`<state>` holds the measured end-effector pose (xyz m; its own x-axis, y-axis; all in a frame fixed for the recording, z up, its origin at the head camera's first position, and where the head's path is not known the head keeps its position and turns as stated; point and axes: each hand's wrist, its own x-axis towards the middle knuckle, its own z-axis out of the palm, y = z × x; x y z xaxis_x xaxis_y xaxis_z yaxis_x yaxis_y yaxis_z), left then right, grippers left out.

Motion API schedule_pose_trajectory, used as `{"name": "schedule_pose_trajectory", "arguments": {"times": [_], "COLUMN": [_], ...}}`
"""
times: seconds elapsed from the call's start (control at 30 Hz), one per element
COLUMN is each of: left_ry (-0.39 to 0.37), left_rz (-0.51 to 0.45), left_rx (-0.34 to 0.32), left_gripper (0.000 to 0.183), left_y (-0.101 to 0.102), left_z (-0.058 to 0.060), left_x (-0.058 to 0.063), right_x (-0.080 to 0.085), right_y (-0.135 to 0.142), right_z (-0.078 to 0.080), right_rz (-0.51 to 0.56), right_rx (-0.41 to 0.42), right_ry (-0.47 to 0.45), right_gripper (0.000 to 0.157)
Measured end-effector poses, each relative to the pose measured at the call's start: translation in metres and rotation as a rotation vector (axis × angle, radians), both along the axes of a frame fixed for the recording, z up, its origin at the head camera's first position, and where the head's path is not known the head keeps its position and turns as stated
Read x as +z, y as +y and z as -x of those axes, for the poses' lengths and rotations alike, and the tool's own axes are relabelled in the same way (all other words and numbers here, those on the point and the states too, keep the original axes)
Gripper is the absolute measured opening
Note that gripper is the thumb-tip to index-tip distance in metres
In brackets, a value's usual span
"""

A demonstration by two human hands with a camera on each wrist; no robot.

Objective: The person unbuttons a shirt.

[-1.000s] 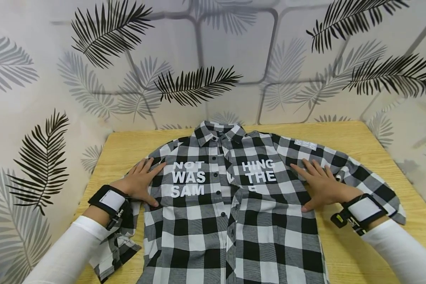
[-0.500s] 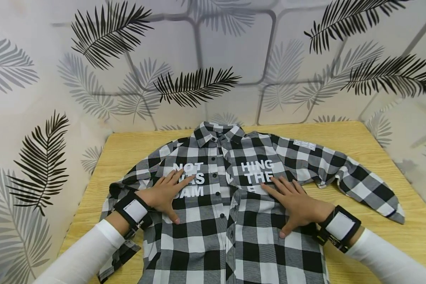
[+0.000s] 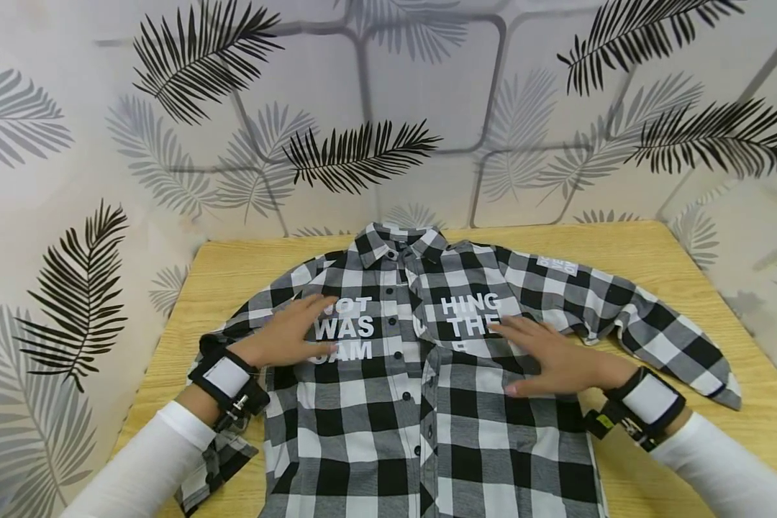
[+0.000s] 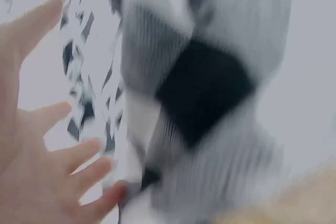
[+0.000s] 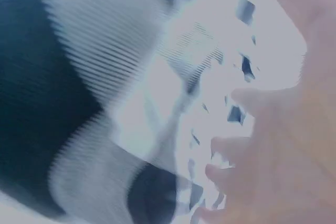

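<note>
A black, grey and white checked button-up shirt (image 3: 473, 446) lies front side up, collar away from me, with white lettering on both sides of the chest. My left hand (image 3: 288, 334) is over the left chest, partly covering the lettering there, its fingers extended. Over the right chest is my right hand (image 3: 553, 356), also with extended fingers. Both hands seem to hover just above the cloth, and neither grips anything. In the left wrist view, the spread left fingers (image 4: 86, 171) show beside the blurred checks. The right wrist view is washed out around the right fingers (image 5: 226, 177).
The shirt lies on a light wooden table (image 3: 634, 252). Its right sleeve (image 3: 667, 331) stretches out to the right; the left sleeve (image 3: 226, 467) is bent down and partly hidden by my forearm. A leaf-patterned wall (image 3: 427, 86) stands behind the table.
Both hands moved inward from the shirt's sides onto the chest, then rose a little and turned their palms toward each other. The shirt's lower front has shifted slightly.
</note>
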<state>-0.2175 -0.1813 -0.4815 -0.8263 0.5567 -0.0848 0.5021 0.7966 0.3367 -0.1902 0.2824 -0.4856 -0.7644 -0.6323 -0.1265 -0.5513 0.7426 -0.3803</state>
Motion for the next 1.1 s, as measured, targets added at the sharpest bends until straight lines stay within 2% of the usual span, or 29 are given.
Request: {"name": "schedule_pose_trajectory", "arguments": {"times": [0.07,0.13,0.2,0.33,0.43,0.5,0.6,0.73,0.93,1.03,1.1], "left_ry": [0.054,0.056,-0.001,-0.131,-0.16,-0.152,-0.141,-0.118,-0.085,-0.088,-0.118], "left_rz": [-0.079,-0.108,-0.105,-0.031,0.049,0.097,0.147,0.147,0.069,0.085,0.108], "left_rx": [0.066,0.124,0.164,0.2,0.221,0.242,0.284,0.3,0.245,0.212,0.201], "left_gripper": [0.076,0.07,0.069,0.069,0.069,0.068,0.069,0.07,0.078,0.093,0.105], "left_y": [-0.011,-0.025,-0.038,-0.058,-0.067,-0.071,-0.077,-0.083,-0.091,-0.1,-0.106], "left_z": [0.009,0.016,0.021,0.022,0.02,0.018,0.018,0.022,0.027,0.023,0.016], "left_x": [0.004,0.007,0.007,-0.001,-0.007,-0.009,-0.012,-0.017,-0.015,-0.008,-0.001], "right_x": [0.003,0.004,0.002,-0.014,-0.028,-0.033,-0.034,-0.031,-0.023,-0.019,-0.016], "right_y": [0.01,0.02,0.032,0.055,0.07,0.077,0.081,0.082,0.082,0.08,0.079], "right_z": [0.012,0.026,0.038,0.05,0.052,0.054,0.057,0.06,0.057,0.053,0.05], "right_rz": [0.101,0.133,0.097,-0.066,-0.133,-0.136,-0.115,-0.111,-0.131,-0.136,-0.147], "right_rx": [-0.084,-0.179,-0.262,-0.348,-0.366,-0.363,-0.347,-0.329,-0.337,-0.34,-0.339], "right_ry": [0.073,0.154,0.203,0.182,0.121,0.107,0.104,0.093,0.078,0.093,0.092], "right_gripper": [0.083,0.075,0.072,0.078,0.083,0.084,0.085,0.087,0.088,0.092,0.097]}}
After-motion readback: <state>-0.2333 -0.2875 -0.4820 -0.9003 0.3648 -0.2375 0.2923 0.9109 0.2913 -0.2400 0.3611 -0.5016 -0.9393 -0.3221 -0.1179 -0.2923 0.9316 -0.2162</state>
